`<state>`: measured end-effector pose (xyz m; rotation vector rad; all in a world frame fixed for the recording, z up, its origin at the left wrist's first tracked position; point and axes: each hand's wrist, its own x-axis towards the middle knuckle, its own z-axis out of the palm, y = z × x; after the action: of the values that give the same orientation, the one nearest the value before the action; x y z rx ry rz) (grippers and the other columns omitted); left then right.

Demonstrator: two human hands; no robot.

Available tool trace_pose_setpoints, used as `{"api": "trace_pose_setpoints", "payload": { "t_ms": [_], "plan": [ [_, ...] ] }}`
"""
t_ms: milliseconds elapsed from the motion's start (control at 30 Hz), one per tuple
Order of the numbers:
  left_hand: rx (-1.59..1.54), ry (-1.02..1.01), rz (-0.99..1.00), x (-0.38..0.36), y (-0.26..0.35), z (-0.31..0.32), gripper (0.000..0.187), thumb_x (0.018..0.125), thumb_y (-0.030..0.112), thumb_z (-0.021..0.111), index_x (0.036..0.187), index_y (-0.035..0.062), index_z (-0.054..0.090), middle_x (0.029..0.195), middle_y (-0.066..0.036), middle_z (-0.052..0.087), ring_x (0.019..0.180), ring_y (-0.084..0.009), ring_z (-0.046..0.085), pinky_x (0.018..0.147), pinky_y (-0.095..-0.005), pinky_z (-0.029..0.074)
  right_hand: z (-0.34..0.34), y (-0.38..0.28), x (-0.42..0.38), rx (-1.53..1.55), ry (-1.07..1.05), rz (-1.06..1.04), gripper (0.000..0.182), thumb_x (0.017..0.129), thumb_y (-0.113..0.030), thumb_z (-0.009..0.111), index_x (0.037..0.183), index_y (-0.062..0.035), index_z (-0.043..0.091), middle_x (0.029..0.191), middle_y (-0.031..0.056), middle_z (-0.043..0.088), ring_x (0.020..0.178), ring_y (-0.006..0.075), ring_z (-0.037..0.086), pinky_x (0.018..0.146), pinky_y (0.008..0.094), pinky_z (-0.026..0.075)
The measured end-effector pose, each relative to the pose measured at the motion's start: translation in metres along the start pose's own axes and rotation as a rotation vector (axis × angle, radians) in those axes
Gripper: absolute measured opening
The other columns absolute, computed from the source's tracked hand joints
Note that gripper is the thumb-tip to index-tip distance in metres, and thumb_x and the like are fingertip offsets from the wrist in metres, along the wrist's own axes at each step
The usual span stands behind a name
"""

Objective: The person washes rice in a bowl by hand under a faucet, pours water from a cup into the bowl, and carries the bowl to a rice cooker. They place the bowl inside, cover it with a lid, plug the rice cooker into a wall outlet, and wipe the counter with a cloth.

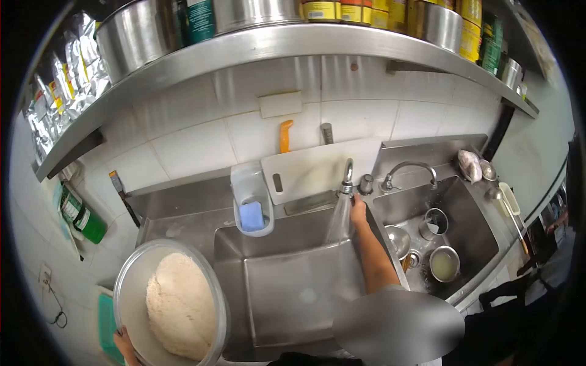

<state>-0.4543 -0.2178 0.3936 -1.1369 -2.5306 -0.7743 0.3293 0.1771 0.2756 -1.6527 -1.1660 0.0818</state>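
Observation:
A large translucent tub [126,277] at the lower left holds a pale, grainy heap [180,305] that looks like rice or flour. My left hand [125,343] grips the tub's outer left side, and the tub tilts over the left edge of the sink. Over the wide steel sink [293,299], my right hand [359,211] is closed at the handle of a tap [347,174], its fingertips partly hidden. Water [339,219] sprays from the tap into the basin. A blurred grey oval covers part of the area by my right arm.
Behind the sink stand a white cutting board [317,161] and a plastic holder [253,227] with a blue sponge [251,216]. The right basin [473,226] has a second curved tap [410,166] and metal bowls [444,263]. A loaded steel shelf [305,40] runs overhead. A person [543,268] stands at right.

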Motion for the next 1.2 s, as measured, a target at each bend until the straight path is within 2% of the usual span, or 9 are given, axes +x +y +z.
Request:
{"api": "trace_pose_setpoints", "payload": {
  "t_ms": [300, 333, 367, 600, 667, 700, 867, 1100, 1200],
  "plan": [
    [-0.075, -0.089, -0.083, 0.011, -0.017, 0.006, 0.040, 0.079, 0.027, 0.055, 0.078, -0.0132, 0.050, 0.070, -0.027, 0.053, 0.061, -0.0365, 0.050, 0.059, -0.0403, 0.040, -0.326, -0.349, 0.126, -0.080, 0.925, -1.038, 0.019, 0.080, -0.015, 0.054, 0.090, 0.0016, 0.055, 0.082, 0.0105, 0.054, 0.074, 0.0194, 0.051, 0.067, 0.0295, 0.039],
    [-0.065, -0.111, -0.084, 0.010, -0.017, 0.007, 0.040, 0.079, 0.027, 0.055, 0.078, -0.0132, 0.050, 0.070, -0.027, 0.053, 0.061, -0.0365, 0.050, 0.059, -0.0403, 0.040, -0.351, -0.370, 0.164, -0.415, 0.834, -1.004, 0.036, 0.076, -0.023, 0.059, 0.103, -0.0002, 0.052, 0.095, 0.0147, 0.055, 0.085, 0.0251, 0.052, 0.075, 0.0326, 0.039],
    [-0.038, -0.078, -0.060, 0.009, -0.015, 0.007, 0.040, 0.079, 0.027, 0.055, 0.079, -0.0131, 0.050, 0.069, -0.026, 0.053, 0.060, -0.0366, 0.050, 0.059, -0.0403, 0.039, -0.396, -0.418, 0.146, -0.244, 0.065, -0.750, 0.064, 0.078, -0.058, 0.039, 0.126, -0.0164, 0.036, 0.133, 0.0151, 0.026, 0.122, 0.0363, 0.023, 0.101, 0.0444, 0.015],
    [-0.070, -0.132, -0.052, 0.018, -0.034, 0.014, 0.045, 0.078, 0.032, 0.055, 0.087, -0.0122, 0.052, 0.081, -0.028, 0.055, 0.073, -0.0354, 0.054, 0.067, -0.0395, 0.041, -0.363, -0.423, 0.152, -0.767, 0.129, -0.597, 0.099, 0.057, -0.068, 0.057, 0.127, -0.0036, 0.029, 0.130, 0.0228, 0.026, 0.122, 0.0354, 0.022, 0.099, 0.0441, 0.024],
    [-0.175, -0.086, -0.038, 0.011, -0.024, 0.013, 0.041, 0.078, 0.031, 0.056, 0.083, -0.0103, 0.053, 0.081, -0.023, 0.057, 0.071, -0.0307, 0.054, 0.064, -0.0383, 0.042, -0.361, -0.450, 0.081, -0.623, -0.041, -0.640, 0.086, 0.052, -0.034, 0.076, 0.124, -0.0076, 0.036, 0.130, 0.0217, 0.027, 0.123, 0.0351, 0.022, 0.097, 0.0427, 0.028],
    [-0.336, -0.189, -0.127, 0.000, 0.007, -0.008, 0.037, 0.078, 0.029, 0.056, 0.077, -0.0081, 0.053, 0.075, -0.019, 0.058, 0.063, -0.0251, 0.052, 0.058, -0.0373, 0.041, -0.372, -0.403, 0.153, -0.760, 0.371, -1.351, 0.055, 0.073, -0.033, 0.062, 0.116, -0.0033, 0.045, 0.107, 0.0169, 0.052, 0.098, 0.0296, 0.050, 0.084, 0.0348, 0.038],
    [0.039, 0.017, 0.096, 0.011, -0.036, 0.021, 0.042, 0.074, 0.036, 0.055, 0.072, -0.0060, 0.057, 0.071, -0.027, 0.055, 0.063, -0.0407, 0.053, 0.056, -0.0448, 0.040, -0.346, -0.411, 0.061, -0.683, 0.605, -1.718, 0.069, 0.070, -0.048, 0.059, 0.112, 0.0038, 0.041, 0.099, 0.0126, 0.056, 0.091, 0.0217, 0.055, 0.079, 0.0391, 0.045],
    [0.046, -0.076, -0.111, 0.001, 0.013, -0.012, 0.053, 0.072, 0.045, 0.054, 0.075, -0.0088, 0.057, 0.077, -0.030, 0.054, 0.076, -0.0430, 0.054, 0.067, -0.0445, 0.042, -0.192, -0.192, -0.121, -0.023, -0.077, -0.408, 0.058, 0.070, -0.012, 0.059, 0.121, 0.0006, 0.034, 0.121, 0.0166, 0.037, 0.110, 0.0267, 0.039, 0.087, 0.0379, 0.037],
    [0.088, -0.105, -0.029, 0.017, -0.018, 0.010, 0.057, 0.073, 0.048, 0.052, 0.080, -0.0083, 0.058, 0.079, -0.029, 0.056, 0.078, -0.0421, 0.054, 0.069, -0.0443, 0.042, -0.132, -0.124, -0.141, 1.002, -0.485, 1.166, 0.066, 0.068, -0.034, 0.056, 0.121, -0.0059, 0.030, 0.121, 0.0119, 0.035, 0.103, 0.0341, 0.039, 0.080, 0.0479, 0.042]
  ]
}}
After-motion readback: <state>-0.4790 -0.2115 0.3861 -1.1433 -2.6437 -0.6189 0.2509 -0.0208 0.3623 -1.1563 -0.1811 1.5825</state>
